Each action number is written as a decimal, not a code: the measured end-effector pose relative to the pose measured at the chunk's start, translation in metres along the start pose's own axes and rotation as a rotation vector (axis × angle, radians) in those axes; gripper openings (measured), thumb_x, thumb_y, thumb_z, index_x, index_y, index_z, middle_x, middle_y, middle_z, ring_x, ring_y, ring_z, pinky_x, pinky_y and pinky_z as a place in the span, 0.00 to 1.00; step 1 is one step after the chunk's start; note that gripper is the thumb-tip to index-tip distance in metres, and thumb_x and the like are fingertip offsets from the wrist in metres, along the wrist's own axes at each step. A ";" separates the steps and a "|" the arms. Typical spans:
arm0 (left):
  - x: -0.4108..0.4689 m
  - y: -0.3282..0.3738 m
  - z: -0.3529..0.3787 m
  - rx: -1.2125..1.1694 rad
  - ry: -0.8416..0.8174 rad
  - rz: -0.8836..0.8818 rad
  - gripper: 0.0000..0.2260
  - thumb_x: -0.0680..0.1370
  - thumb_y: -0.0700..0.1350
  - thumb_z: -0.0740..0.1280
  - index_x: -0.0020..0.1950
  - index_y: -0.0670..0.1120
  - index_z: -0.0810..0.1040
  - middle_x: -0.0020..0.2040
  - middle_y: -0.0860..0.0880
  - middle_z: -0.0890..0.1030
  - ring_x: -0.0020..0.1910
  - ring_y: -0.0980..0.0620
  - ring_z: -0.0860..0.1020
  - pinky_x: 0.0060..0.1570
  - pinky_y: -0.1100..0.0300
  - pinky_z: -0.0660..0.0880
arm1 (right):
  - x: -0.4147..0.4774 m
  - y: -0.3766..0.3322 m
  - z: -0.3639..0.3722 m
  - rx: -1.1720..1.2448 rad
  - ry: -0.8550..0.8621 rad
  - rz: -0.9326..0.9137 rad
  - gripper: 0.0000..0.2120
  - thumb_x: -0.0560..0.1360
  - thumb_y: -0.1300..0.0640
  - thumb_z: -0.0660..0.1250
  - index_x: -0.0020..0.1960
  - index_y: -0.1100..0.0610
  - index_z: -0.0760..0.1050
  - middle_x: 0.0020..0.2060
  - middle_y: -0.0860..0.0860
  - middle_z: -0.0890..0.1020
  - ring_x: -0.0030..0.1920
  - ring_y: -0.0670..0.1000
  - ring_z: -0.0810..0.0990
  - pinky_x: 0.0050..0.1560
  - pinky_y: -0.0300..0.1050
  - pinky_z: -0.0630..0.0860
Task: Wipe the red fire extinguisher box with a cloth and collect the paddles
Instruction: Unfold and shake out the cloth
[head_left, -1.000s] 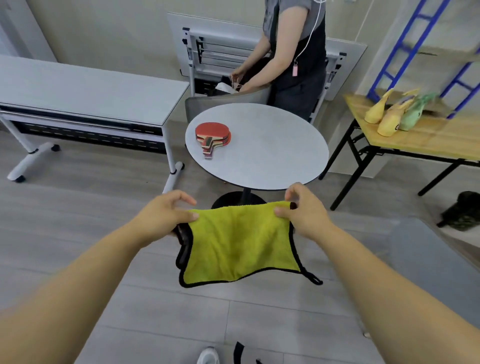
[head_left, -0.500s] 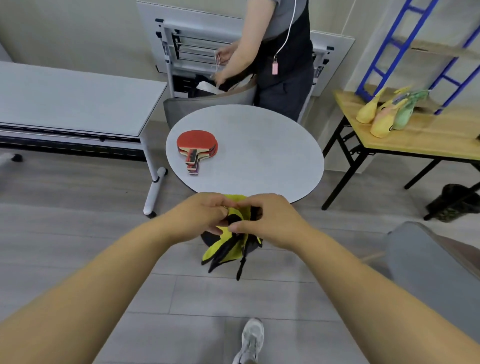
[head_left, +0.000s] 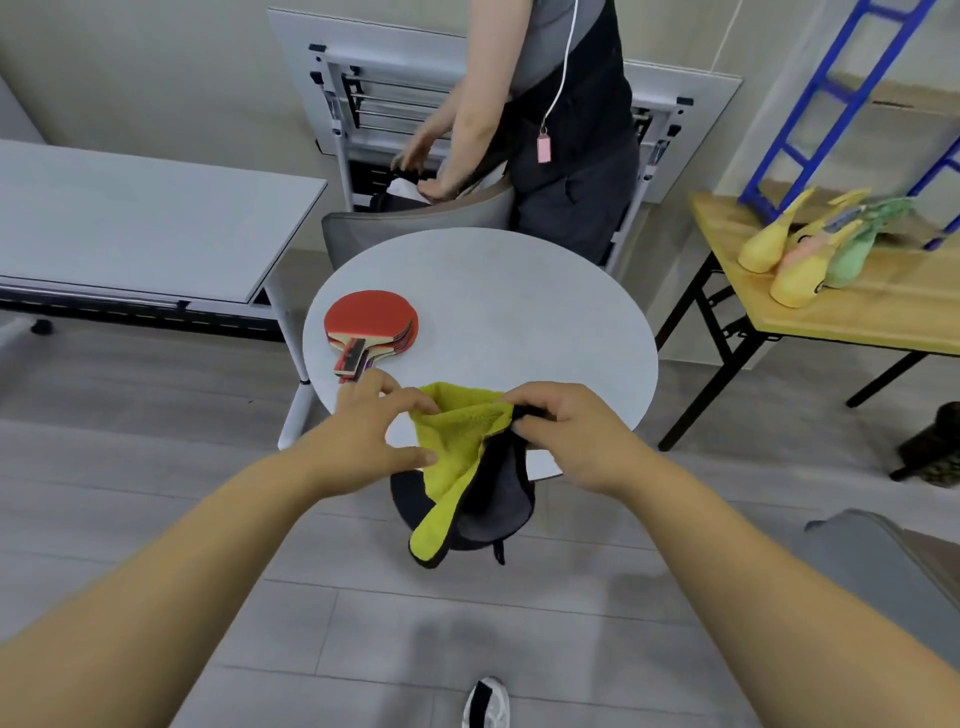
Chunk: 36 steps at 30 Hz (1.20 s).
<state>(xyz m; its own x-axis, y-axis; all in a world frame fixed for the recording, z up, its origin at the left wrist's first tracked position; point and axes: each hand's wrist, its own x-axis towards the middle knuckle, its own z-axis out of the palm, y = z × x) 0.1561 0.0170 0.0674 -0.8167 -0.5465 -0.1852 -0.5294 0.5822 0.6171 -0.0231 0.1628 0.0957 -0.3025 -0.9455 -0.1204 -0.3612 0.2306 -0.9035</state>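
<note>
Paddles (head_left: 371, 325) sit stacked by the round table's (head_left: 519, 301) nine-o'clock rim, handles aimed at seven o'clock, just off twelve o'clock from the left hand (head_left: 363, 436), the nearer one. It pinches the yellow cloth (head_left: 457, 447); so does the right hand (head_left: 566, 431). Bare tabletop opens toward two o'clock. No red box in view.

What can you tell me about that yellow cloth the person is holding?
The cloth looks like fluffy microfibre, bright yellow on one side and dark grey on the other, with black edging and a small black loop at the bottom. It is bunched up and hangs in loose folds before the near edge of the round table. The left hand pinches its yellow side; the right hand grips its dark upper edge.
</note>
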 end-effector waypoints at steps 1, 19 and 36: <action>0.009 0.001 0.000 0.043 0.028 -0.003 0.16 0.70 0.56 0.73 0.53 0.66 0.70 0.57 0.54 0.63 0.58 0.52 0.59 0.60 0.57 0.64 | 0.004 0.002 -0.009 0.040 -0.012 -0.002 0.15 0.75 0.69 0.61 0.46 0.52 0.79 0.45 0.56 0.83 0.50 0.57 0.81 0.60 0.57 0.75; 0.100 0.080 -0.015 -0.152 0.424 0.180 0.11 0.61 0.49 0.79 0.35 0.58 0.78 0.42 0.62 0.79 0.41 0.62 0.76 0.39 0.74 0.71 | 0.048 0.045 -0.110 -0.206 0.308 -0.065 0.11 0.71 0.60 0.72 0.40 0.48 0.71 0.35 0.46 0.77 0.36 0.46 0.73 0.37 0.39 0.71; 0.225 0.073 -0.031 0.020 0.481 0.315 0.07 0.70 0.42 0.74 0.46 0.47 0.81 0.42 0.49 0.78 0.41 0.50 0.75 0.47 0.55 0.75 | 0.136 0.062 -0.154 -0.360 0.483 -0.013 0.06 0.76 0.65 0.64 0.49 0.57 0.78 0.40 0.47 0.79 0.41 0.47 0.74 0.39 0.32 0.68</action>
<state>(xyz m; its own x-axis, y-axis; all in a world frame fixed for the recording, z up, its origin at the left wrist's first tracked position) -0.0595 -0.0819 0.0944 -0.7421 -0.5546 0.3764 -0.2859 0.7698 0.5707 -0.2230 0.0837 0.0865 -0.6321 -0.7567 0.1668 -0.6180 0.3625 -0.6976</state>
